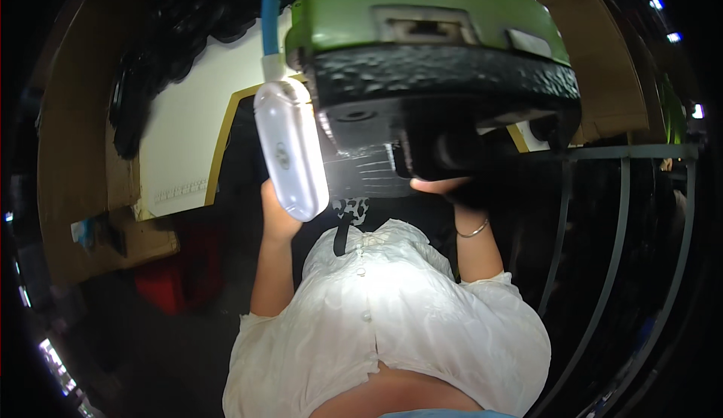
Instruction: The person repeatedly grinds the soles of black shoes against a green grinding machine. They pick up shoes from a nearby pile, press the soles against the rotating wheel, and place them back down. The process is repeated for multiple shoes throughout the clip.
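Two cardboard boxes (pixel 71 117) are flanking a green-and-black machine (pixel 444 71), black pieces (pixel 192 22) heaping near one. The machine is partly hiding the right hand (pixel 440 186), a lamp (pixel 290 147) the left hand (pixel 280 218); whether fingers are grasping anything, I cannot tell.

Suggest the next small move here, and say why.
Perhaps lean slightly aside for a clearer view: from here the lit lamp hides part of the left hand, and the green machine covers part of the right hand.

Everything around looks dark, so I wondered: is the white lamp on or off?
It looks on: the lamp glows white, brightest near its top end.
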Available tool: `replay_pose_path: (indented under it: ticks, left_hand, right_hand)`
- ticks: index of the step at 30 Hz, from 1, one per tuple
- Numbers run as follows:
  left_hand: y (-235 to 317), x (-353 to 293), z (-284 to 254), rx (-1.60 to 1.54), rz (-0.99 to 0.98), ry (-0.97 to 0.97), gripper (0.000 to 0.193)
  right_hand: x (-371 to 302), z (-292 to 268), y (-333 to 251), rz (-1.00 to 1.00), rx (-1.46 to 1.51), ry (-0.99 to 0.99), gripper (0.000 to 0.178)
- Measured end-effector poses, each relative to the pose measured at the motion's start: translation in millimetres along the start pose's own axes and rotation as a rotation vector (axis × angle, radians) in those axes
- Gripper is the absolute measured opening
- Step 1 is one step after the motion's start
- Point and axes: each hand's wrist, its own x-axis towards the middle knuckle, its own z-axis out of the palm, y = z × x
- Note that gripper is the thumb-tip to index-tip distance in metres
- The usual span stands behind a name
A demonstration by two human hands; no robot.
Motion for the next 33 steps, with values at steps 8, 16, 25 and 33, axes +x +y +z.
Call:
replay_pose_path:
  ticks: [8, 16, 25, 33]
  left_hand:
    - [-25.9, -6.8, -8.9, 0.287, -0.104, -0.238, 0.033]
    - [28.5, 13.9, 68.4, -0.019, -0.068, -0.233, 0.033]
    - [16.8, -1.1, 90.6, -0.321, -0.108, 0.012, 0.02]
    - [-3.3, 4.2, 45.7, 0.167, 0.174, 0.168, 0.026]
  right_hand:
    - [34.8, 35.3, -8.5, -0.135, -0.322, -0.104, 0.033]
    - [28.7, 37.5, 13.9, -0.029, -0.006, -0.099, 0.04]
    - [-1.5, -39.7, -23.7, 0.217, -0.427, -0.052, 0.022]
    - [18.9, -26.7, -18.3, -0.023, -0.314, 0.048, 0.033]
